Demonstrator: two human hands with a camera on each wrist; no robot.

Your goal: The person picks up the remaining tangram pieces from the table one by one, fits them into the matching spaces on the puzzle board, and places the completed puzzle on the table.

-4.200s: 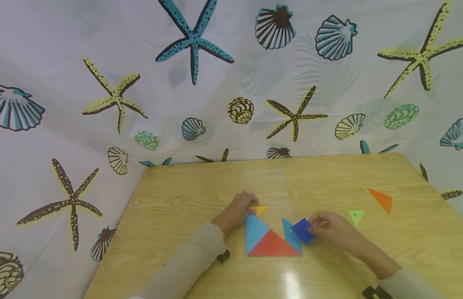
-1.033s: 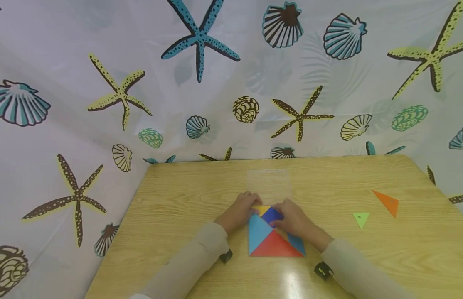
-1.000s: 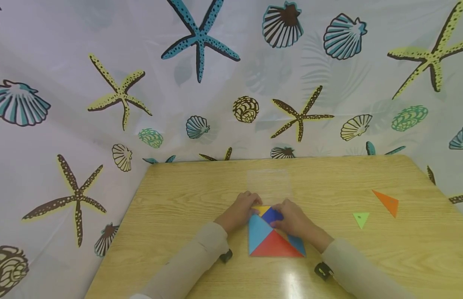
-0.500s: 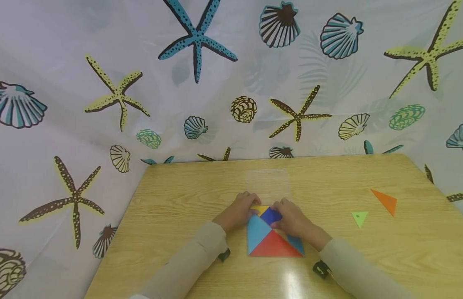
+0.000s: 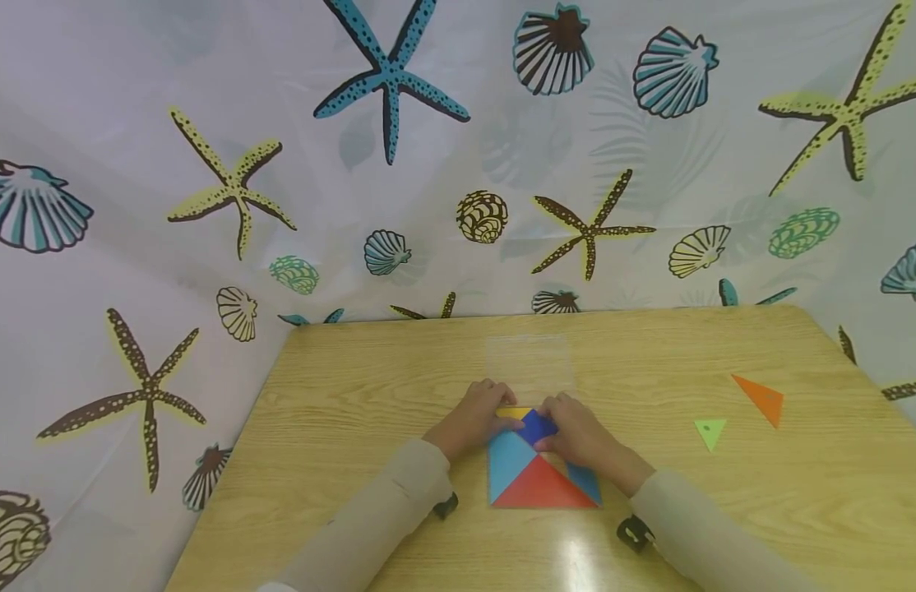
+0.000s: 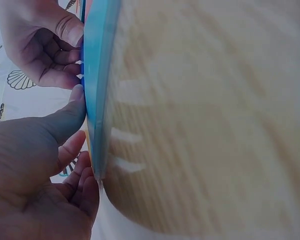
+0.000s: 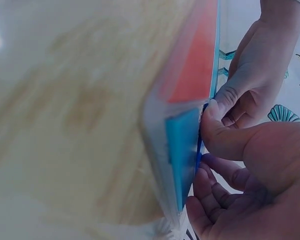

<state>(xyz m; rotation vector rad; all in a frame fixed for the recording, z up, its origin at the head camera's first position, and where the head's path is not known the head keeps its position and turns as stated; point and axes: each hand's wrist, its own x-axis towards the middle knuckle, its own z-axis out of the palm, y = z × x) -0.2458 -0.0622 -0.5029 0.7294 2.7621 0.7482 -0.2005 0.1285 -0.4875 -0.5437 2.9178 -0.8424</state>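
Flat tangram pieces lie together mid-table in a clear plastic tray (image 7: pixel 157 130). My right hand (image 5: pixel 582 436) grips the dark blue square (image 5: pixel 536 429) by its right side, thumb at the lower corner. My left hand (image 5: pixel 473 421) curls over the yellow triangle (image 5: pixel 511 411), its fingers at the far edge and its thumb reaching to the dark blue square. Below them are the light blue triangle (image 5: pixel 506 464) and the red triangle (image 5: pixel 544 487). A blue parallelogram (image 5: pixel 586 485) shows partly, overlapped by my right hand.
A small green triangle (image 5: pixel 710 433) and an orange triangle (image 5: pixel 761 400) lie apart on the right of the wooden table (image 5: pixel 354 370). A clear plastic sheet (image 5: pixel 528 360) lies beyond the hands. A cloth patterned with shells and starfish (image 5: pixel 428 205) hangs behind the table.
Over the seconds, my right hand has carried the dark blue square leftward from over the parallelogram to beside the yellow triangle. Lately my left thumb has slid right, from the yellow triangle to the square.
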